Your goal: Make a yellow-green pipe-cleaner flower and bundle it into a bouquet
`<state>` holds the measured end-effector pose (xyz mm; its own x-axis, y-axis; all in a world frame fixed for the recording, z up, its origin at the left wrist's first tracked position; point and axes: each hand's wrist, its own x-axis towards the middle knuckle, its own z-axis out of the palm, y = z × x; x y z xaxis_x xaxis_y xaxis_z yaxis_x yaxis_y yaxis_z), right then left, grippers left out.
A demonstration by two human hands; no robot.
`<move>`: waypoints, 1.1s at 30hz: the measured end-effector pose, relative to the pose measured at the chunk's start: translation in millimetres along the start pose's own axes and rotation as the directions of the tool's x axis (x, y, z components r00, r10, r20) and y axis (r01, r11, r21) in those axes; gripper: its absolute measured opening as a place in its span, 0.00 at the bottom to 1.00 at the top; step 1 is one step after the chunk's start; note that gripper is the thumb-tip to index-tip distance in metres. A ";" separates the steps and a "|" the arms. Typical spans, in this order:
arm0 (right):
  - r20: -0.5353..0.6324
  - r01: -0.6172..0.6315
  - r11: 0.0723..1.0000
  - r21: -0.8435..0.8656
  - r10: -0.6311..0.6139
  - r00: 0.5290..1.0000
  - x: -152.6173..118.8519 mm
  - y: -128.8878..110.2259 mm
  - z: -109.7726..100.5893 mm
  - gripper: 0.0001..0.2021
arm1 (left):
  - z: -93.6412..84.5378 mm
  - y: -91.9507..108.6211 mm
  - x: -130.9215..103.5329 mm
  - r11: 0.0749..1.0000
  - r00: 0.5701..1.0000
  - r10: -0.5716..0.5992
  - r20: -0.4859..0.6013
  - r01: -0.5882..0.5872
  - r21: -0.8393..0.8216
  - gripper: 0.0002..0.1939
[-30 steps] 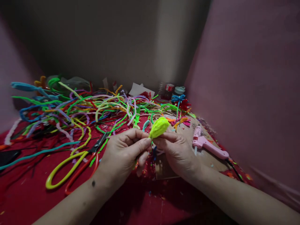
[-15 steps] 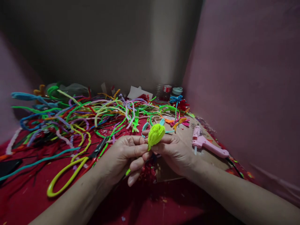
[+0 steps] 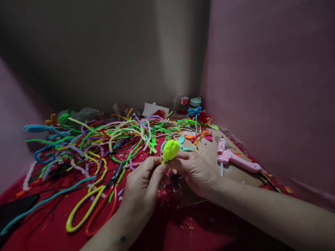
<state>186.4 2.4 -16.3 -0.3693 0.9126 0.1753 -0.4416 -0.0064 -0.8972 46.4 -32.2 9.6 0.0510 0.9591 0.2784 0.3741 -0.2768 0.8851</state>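
A bright yellow-green pipe-cleaner flower bud (image 3: 171, 150) sits between my two hands, tilted up to the right. My left hand (image 3: 145, 181) pinches its lower end between thumb and curled forefinger. From the other side, the fingers of my right hand (image 3: 195, 169) close on the bud's base; their tips are partly hidden behind it. Just beyond the bud lies a light-blue pipe-cleaner loop (image 3: 184, 143). Scissors (image 3: 90, 207) with one yellow and one red handle lie beside my left forearm.
Many coloured pipe cleaners (image 3: 125, 130) heap across the left and back of the red cloth (image 3: 167, 230). A pink glue gun (image 3: 232, 158) rests on cardboard (image 3: 243, 179) at right. Jars (image 3: 195, 102) stand by the wall. A black flat object (image 3: 18, 209) lies far left.
My left hand has turned and its lower fingers, stretched out before, are now curled out of sight. The bud has dipped slightly lower. The whole view has shifted a little.
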 end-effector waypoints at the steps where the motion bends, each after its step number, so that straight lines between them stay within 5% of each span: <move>1: -0.003 0.008 1.000 0.015 -0.008 1.000 0.8 -1.6 2.3 0.10 | -0.3 -1.4 -0.9 0.999 0.999 0.039 -0.016 -0.039 0.030 0.05; 6: 0.087 -0.016 0.997 0.081 0.009 0.996 8.6 -11.1 12.4 0.10 | -8.3 0.2 1.0 1.000 0.997 0.023 -0.073 -0.023 0.008 0.05; 11: 0.046 0.196 0.972 -0.129 -0.192 0.980 18.8 -16.8 13.8 0.07 | -14.7 8.9 6.3 0.953 0.994 -0.106 -0.010 0.099 -0.287 0.07; 16: 0.148 0.295 0.930 -0.218 -0.268 0.952 19.4 -23.6 10.3 0.06 | -17.1 8.7 8.5 0.820 0.978 -0.182 0.107 0.211 -0.532 0.09; 22: 0.282 0.204 0.966 -0.160 -0.153 0.947 18.9 -23.8 5.6 0.06 | -23.7 6.1 15.9 0.673 0.866 -0.337 0.370 0.496 -0.549 0.15; 29: 0.124 0.038 0.998 0.056 -0.045 0.991 13.2 -1.4 6.8 0.09 | -24.3 0.3 23.2 0.554 0.743 -0.364 0.562 0.657 -0.511 0.12; 33: 0.029 0.046 0.996 0.070 -0.048 0.998 10.7 -1.9 10.8 0.08 | -26.3 -3.8 23.9 0.572 0.746 -0.321 0.584 0.644 -0.508 0.11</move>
<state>174.5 7.8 -8.4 -0.3710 0.8998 0.2297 -0.5144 0.0069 -0.8575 21.8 -9.8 22.7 0.4586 0.8387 -0.2937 -0.2241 0.4290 0.8751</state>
